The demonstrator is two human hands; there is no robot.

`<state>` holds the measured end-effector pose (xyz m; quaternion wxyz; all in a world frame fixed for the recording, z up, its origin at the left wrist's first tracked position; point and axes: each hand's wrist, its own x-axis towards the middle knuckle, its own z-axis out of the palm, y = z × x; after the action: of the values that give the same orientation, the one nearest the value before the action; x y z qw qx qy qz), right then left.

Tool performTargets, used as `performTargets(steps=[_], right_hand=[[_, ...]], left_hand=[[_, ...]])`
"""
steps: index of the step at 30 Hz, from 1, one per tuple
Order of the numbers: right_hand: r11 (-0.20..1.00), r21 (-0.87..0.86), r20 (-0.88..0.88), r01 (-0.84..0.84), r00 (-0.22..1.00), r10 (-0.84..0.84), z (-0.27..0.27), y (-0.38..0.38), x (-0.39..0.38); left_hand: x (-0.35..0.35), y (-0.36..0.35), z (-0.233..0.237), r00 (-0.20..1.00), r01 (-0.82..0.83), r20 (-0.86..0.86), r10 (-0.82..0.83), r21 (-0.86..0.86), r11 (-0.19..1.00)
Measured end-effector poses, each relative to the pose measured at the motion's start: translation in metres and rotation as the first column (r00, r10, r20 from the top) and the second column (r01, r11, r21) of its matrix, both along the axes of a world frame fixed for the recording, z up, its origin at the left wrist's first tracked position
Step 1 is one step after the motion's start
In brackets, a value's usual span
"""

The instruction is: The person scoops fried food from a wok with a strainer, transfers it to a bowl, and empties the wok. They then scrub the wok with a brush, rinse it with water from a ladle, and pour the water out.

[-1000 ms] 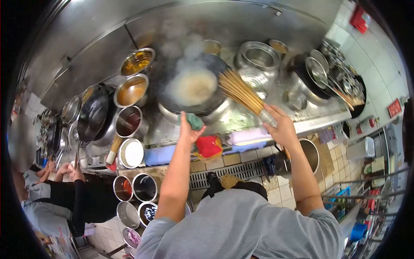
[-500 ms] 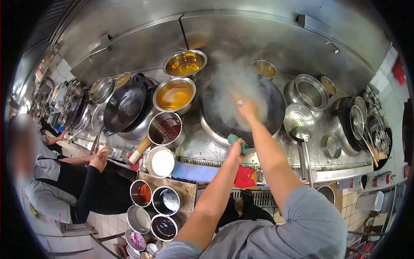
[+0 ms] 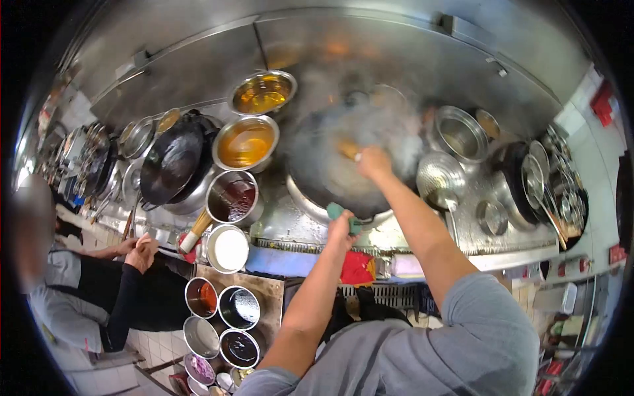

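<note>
A large dark wok point(image 3: 307, 175) stands on the steel range, and steam rises thickly from it. Over the wok, my right hand point(image 3: 374, 163) is closed round a wooden-coloured brush or whisk point(image 3: 347, 149) whose far end is blurred in the steam. At the wok's near rim, my left hand point(image 3: 343, 226) grips a folded green cloth point(image 3: 335, 211) against the edge. What lies in the wok is mostly hidden by steam.
Left of the wok are bowls of yellow oil point(image 3: 246, 144), a pot of dark red liquid point(image 3: 232, 198) and a white-filled pot point(image 3: 228, 249). A perforated ladle point(image 3: 440, 178) lies to the right. A co-worker point(image 3: 99, 290) stands at the left, hands together.
The view has shifted, so the range sits further left. The steam has spread across the wok, and the brush or whisk in my right hand lies at a flatter angle.
</note>
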<state>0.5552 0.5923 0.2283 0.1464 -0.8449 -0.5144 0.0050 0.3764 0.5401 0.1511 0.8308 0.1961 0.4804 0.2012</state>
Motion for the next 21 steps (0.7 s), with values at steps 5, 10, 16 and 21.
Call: performTargets(steps=[5,10,16,21], right_hand=[[0.947,-0.305,-0.06,-0.103,0.994,0.089,0.057,-0.099,0.025],[0.999,0.009,0.037,0.053,0.998,-0.053,0.042,-0.185,0.039],[0.982,0.158,-0.029,0.101,0.995,-0.098,0.041,-0.237,0.012],[0.977,0.082,-0.291,0.198,0.942,-0.166,0.037,-0.271,0.007]], left_hand=[[-0.011,-0.001,0.03,0.987,0.048,0.158,-0.034,-0.087,0.995],[-0.004,0.012,0.023,0.999,0.033,0.018,-0.032,-0.093,0.995],[-0.034,-0.002,0.022,0.992,0.069,-0.113,-0.059,0.085,0.994],[-0.057,-0.019,0.064,0.976,0.127,-0.204,-0.08,0.23,0.965]])
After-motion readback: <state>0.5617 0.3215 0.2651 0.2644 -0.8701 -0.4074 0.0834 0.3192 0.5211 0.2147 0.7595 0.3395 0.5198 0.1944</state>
